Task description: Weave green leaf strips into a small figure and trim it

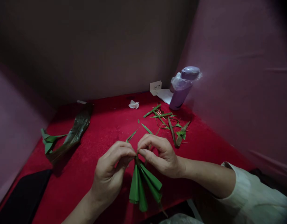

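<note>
Over the red cloth table (99,124), my left hand (112,171) and my right hand (157,154) meet fingertip to fingertip. Both pinch the top of a bundle of folded green leaf strips (143,188), which hangs down and fans out below my fingers. Fingers of both hands are curled closed around the bundle's gathered top. A thin brown stem or tie shows at the pinch point, though I cannot make it out clearly.
Green leaf scraps and trimmings (168,123) lie scattered at the back right. A purple bottle (182,88) stands by white paper (161,91). A long dark leaf (73,133) and a folded green piece (49,141) lie left. A black object (22,197) sits at the near left.
</note>
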`<state>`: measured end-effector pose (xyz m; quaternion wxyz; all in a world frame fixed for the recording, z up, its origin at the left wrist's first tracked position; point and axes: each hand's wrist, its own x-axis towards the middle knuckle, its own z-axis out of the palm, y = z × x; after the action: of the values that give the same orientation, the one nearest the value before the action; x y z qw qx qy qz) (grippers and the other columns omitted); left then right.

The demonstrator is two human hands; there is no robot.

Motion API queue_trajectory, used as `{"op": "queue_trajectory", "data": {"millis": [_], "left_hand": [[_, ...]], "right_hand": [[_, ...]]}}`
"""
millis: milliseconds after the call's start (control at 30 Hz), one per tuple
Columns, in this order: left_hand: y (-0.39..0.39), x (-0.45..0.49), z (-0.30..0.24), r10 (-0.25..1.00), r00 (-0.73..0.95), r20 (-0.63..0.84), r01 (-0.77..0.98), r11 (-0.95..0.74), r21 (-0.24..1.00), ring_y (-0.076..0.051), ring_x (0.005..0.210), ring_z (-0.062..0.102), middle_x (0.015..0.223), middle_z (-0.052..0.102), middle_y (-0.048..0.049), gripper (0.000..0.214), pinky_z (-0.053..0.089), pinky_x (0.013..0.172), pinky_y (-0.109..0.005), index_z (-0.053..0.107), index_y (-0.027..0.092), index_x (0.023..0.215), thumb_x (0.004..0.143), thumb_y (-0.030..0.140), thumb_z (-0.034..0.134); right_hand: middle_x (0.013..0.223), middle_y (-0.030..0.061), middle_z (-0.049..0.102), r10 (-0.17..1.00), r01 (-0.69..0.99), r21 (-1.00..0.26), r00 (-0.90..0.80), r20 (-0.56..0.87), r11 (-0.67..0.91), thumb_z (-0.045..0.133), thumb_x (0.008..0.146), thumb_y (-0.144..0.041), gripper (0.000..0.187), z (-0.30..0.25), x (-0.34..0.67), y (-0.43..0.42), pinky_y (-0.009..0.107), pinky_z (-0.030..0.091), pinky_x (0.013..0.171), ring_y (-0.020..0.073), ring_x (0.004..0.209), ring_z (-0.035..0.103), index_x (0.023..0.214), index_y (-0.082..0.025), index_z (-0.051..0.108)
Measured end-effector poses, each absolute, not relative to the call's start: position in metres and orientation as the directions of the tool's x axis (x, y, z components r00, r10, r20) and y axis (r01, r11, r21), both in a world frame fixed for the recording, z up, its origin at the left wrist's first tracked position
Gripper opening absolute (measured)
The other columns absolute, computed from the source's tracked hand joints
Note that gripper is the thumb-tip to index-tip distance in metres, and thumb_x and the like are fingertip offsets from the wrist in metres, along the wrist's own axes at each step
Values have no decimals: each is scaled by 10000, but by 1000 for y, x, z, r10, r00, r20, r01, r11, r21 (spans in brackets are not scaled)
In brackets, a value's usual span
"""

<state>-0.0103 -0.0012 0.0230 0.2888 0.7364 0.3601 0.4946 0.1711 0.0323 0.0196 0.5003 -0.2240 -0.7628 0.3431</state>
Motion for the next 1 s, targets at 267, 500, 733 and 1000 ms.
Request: {"op": "queue_trajectory", "data": {"millis": [267,500,733,1000], "left_hand": [[-2,-7,27,896,220,385,143,-420,896,-137,785,593,834,611,-9,138,476,668,-229,623,224,820,842,97,576],[0,-2,33,965,113,238,-46,-234,971,-142,792,628,815,675,-5,96,499,712,-224,682,212,725,740,120,704],[1,-4,32,985,169,28,-83,-14,996,-135,752,649,792,732,-7,106,502,687,-196,754,244,811,712,206,748],[4,-10,30,943,332,8,-103,28,994,-125,783,602,818,679,0,55,473,714,-206,741,226,781,755,189,709]], "right_hand": [[742,60,612,515,-17,-575,-426,744,818,512,873,-110,69,18,172,35,308,480,680,153,709,551,873,-160,561],[763,60,625,472,-19,-526,-415,778,850,517,864,-75,115,16,171,34,293,490,673,150,716,575,921,-163,565],[788,41,564,488,72,-501,-377,787,863,533,860,-95,131,17,173,34,278,485,654,144,727,548,925,-186,602],[817,65,578,437,9,-499,-498,749,866,554,863,-109,101,25,180,41,291,480,703,149,760,547,915,-151,630]]}}
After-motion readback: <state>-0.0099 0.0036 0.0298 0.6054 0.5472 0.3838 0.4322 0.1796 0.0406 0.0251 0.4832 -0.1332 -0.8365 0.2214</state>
